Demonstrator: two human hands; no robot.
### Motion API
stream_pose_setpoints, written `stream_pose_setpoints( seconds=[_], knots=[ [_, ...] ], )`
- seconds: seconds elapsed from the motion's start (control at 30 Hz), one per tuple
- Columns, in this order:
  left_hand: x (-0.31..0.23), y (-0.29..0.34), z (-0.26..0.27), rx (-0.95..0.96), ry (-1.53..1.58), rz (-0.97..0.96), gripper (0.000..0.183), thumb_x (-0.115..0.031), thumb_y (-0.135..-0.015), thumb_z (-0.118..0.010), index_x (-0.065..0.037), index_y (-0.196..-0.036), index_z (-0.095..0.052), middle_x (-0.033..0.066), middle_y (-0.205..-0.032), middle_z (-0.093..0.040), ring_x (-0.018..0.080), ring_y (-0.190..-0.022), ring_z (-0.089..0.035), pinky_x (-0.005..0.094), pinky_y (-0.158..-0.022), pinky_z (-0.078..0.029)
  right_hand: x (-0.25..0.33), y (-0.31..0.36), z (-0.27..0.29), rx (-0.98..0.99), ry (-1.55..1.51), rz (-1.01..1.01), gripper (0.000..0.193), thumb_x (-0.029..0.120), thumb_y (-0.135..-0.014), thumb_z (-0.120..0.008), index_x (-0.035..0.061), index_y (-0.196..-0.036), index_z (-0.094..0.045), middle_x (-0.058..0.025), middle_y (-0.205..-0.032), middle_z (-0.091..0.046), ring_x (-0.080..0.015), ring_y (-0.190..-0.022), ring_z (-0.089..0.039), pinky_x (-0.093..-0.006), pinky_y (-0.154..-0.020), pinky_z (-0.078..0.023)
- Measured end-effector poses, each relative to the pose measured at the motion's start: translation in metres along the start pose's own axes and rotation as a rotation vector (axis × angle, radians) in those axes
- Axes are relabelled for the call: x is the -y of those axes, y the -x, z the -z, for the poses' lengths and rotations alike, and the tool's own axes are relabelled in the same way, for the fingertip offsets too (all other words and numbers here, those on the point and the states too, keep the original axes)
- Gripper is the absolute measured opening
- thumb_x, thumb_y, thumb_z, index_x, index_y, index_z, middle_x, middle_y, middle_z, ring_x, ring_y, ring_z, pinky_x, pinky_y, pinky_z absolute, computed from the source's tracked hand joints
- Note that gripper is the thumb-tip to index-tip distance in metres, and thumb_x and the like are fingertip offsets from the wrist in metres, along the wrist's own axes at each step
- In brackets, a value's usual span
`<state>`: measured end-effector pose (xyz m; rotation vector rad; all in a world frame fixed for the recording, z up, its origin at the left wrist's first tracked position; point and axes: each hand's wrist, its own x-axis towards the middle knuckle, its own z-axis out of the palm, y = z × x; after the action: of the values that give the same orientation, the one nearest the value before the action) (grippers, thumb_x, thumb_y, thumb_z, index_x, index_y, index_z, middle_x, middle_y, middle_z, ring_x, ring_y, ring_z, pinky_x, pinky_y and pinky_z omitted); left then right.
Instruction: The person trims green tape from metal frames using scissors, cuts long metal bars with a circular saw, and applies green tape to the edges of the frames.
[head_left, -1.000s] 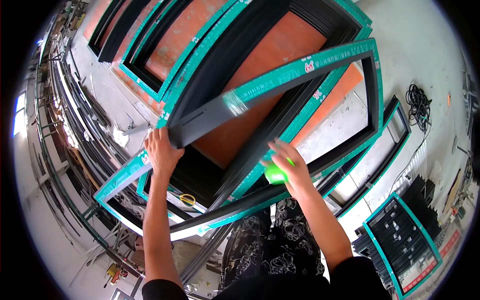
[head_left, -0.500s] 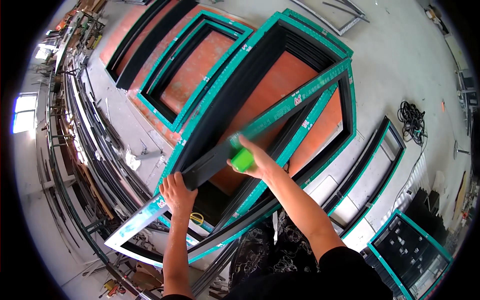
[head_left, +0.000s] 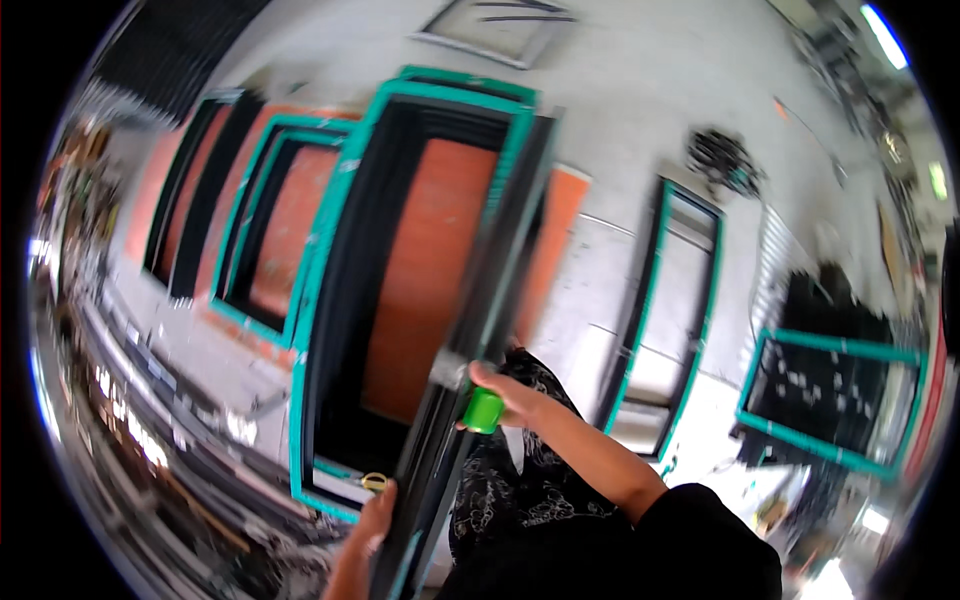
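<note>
A long black metal frame bar with teal tape is held running away from the body, gripped low by the left hand and higher by the right hand, which also clasps a small green roll.

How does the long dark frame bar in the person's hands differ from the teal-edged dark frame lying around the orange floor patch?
The long dark frame bar is a single straight piece, gripped by the left hand and right hand. The teal-edged dark frame is a closed rectangle lying flat, untouched by either hand. Both are dark with teal edging.
</note>
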<state>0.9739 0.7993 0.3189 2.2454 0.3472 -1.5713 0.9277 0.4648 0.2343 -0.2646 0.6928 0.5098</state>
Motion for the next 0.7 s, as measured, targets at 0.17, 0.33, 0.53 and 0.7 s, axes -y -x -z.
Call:
stream_pose_setpoints(
  seconds=[0.17,0.33,0.53,0.7],
  knots=[
    [0.009,0.028,-0.098,-0.171,-0.056,-0.386,0.063,-0.053,-0.102,-0.038,0.005,-0.096,-0.064,0.0268,-0.088,-0.066,0.0386,-0.087,-0.063,0.0434,-0.076,-0.046,0.001,0.065,0.052,0.083,0.112,0.067,0.07,0.057,-0.09,-0.062,0.0072,-0.136,-0.048,-0.0052,-0.114,-0.062,-0.0167,-0.102,-0.064,-0.0425,-0.082,-0.058],
    [-0.062,0.088,-0.135,-0.092,-0.418,-0.247,0.074,-0.062,-0.097,-0.043,0.005,-0.122,-0.062,0.0263,-0.111,-0.067,0.0363,-0.104,-0.063,0.0442,-0.092,-0.048,0.019,0.15,0.074,0.011,0.193,0.201,0.074,0.05,-0.088,-0.069,0.0085,-0.143,-0.043,-0.0051,-0.133,-0.052,-0.0185,-0.122,-0.051,-0.0374,-0.098,-0.045],
    [-0.143,0.132,-0.218,-0.19,-0.558,-0.222,0.078,-0.068,-0.097,-0.031,0.0,-0.107,-0.067,0.0272,-0.101,-0.067,0.038,-0.099,-0.063,0.0484,-0.084,-0.046,0.066,0.257,0.141,0.131,0.013,0.327,0.068,0.032,-0.084,-0.077,0.0091,-0.14,-0.048,-0.0035,-0.115,-0.059,-0.0137,-0.098,-0.061,-0.0304,-0.077,-0.054],
    [-0.24,0.163,-0.287,-0.24,-0.756,-0.359,0.064,-0.055,-0.102,-0.034,-0.001,-0.114,-0.066,0.0249,-0.104,-0.069,0.0387,-0.106,-0.063,0.04,-0.091,-0.047,0.084,0.335,0.23,0.085,-0.074,0.476,0.066,0.037,-0.086,-0.073,0.0071,-0.138,-0.046,-0.0065,-0.111,-0.06,-0.0146,-0.09,-0.061,-0.029,-0.069,-0.053]
  ],
)
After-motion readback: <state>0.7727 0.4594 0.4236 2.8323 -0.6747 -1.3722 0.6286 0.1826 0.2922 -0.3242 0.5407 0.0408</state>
